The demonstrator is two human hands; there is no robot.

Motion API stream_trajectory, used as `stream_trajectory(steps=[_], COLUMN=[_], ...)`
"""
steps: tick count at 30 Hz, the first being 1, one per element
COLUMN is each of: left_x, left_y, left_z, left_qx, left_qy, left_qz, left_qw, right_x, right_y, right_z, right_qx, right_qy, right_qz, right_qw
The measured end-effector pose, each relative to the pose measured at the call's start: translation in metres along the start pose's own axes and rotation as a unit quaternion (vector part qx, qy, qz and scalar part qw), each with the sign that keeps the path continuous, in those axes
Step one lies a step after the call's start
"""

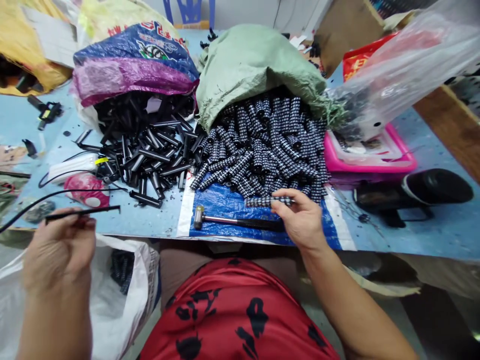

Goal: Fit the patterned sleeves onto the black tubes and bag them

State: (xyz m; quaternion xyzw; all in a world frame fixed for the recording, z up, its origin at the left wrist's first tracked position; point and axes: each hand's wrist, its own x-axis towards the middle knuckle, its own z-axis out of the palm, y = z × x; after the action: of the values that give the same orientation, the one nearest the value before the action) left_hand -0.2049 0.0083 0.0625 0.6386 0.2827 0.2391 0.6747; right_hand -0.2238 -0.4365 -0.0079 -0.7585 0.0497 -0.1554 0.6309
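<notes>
Left hand [62,245] pinches a slim black part [101,211] at near left; right hand [302,217] pinches a patterned tube [258,202] before the tube heap [257,154]. Held pieces apart. Heap and black-part pile [153,155] large: much appears left; amount done unclear.

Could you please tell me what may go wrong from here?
The hammer lies near the front edge of the table, close to the right hand, so a careless bump might knock it off. The loose black parts lie right beside the patterned tubes, so the two piles could get mixed.
</notes>
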Motion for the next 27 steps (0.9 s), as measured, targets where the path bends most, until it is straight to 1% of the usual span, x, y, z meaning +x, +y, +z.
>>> stream_trajectory(steps=[1,3,5,7,8,9,11,13,15,17,18,20,21,22,23,24,25,26,27], left_x=[-0.017,-0.052,-0.085,-0.109,-0.117,-0.123,-0.132,-0.140,-0.148,-0.155,-0.159,-0.162,-0.162,-0.161,-0.159,-0.157,-0.155,-0.153,-0.152], left_y=[-0.001,-0.007,-0.021,-0.038,-0.046,-0.053,-0.064,-0.068,-0.068,-0.068,-0.069,-0.070,-0.071,-0.071,-0.070,-0.069,-0.067,-0.066,-0.065], left_z=[0.003,0.014,0.027,0.041,0.047,0.054,0.066,0.079,0.094,0.110,0.117,0.126,0.128,0.127,0.125,0.121,0.118,0.114,0.111], left_qx=[-0.046,-0.116,-0.145,-0.138,-0.121,-0.098,-0.049,-0.008,0.022,0.038,0.045,0.058,0.063,0.064,0.060,0.054,0.050,0.050,0.051], left_qy=[-0.015,-0.085,-0.182,-0.259,-0.287,-0.311,-0.358,-0.394,-0.413,-0.427,-0.435,-0.445,-0.445,-0.443,-0.443,-0.445,-0.449,-0.453,-0.457], left_qz=[-0.041,-0.105,-0.160,-0.210,-0.221,-0.221,-0.197,-0.166,-0.138,-0.096,-0.073,-0.038,-0.034,-0.040,-0.056,-0.076,-0.097,-0.111,-0.118], left_qw=[0.998,0.984,0.959,0.933,0.924,0.919,0.912,0.904,0.900,0.898,0.896,0.893,0.893,0.893,0.893,0.891,0.887,0.883,0.880], right_x=[-0.001,-0.004,-0.010,-0.016,-0.019,-0.022,-0.027,-0.031,-0.034,-0.036,-0.037,-0.038,-0.038,-0.038,-0.037,-0.036,-0.034,-0.033,-0.032], right_y=[-0.002,-0.007,-0.016,-0.025,-0.029,-0.031,-0.035,-0.035,-0.035,-0.033,-0.032,-0.028,-0.025,-0.022,-0.018,-0.014,-0.011,-0.008,-0.006], right_z=[0.011,0.035,0.057,0.072,0.076,0.079,0.081,0.084,0.089,0.095,0.098,0.099,0.097,0.092,0.086,0.079,0.073,0.067,0.062], right_qx=[0.065,0.175,0.259,0.317,0.335,0.347,0.357,0.356,0.343,0.318,0.300,0.250,0.214,0.167,0.108,0.043,-0.023,-0.077,-0.114], right_qy=[-0.010,-0.025,-0.057,-0.105,-0.125,-0.140,-0.157,-0.152,-0.118,-0.092,-0.091,-0.118,-0.137,-0.155,-0.172,-0.189,-0.208,-0.222,-0.233], right_qz=[0.053,0.153,0.245,0.315,0.333,0.340,0.336,0.324,0.305,0.282,0.267,0.219,0.172,0.106,0.025,-0.065,-0.154,-0.231,-0.289], right_qw=[0.996,0.972,0.932,0.888,0.872,0.863,0.857,0.863,0.881,0.900,0.911,0.936,0.952,0.968,0.979,0.979,0.966,0.944,0.921])
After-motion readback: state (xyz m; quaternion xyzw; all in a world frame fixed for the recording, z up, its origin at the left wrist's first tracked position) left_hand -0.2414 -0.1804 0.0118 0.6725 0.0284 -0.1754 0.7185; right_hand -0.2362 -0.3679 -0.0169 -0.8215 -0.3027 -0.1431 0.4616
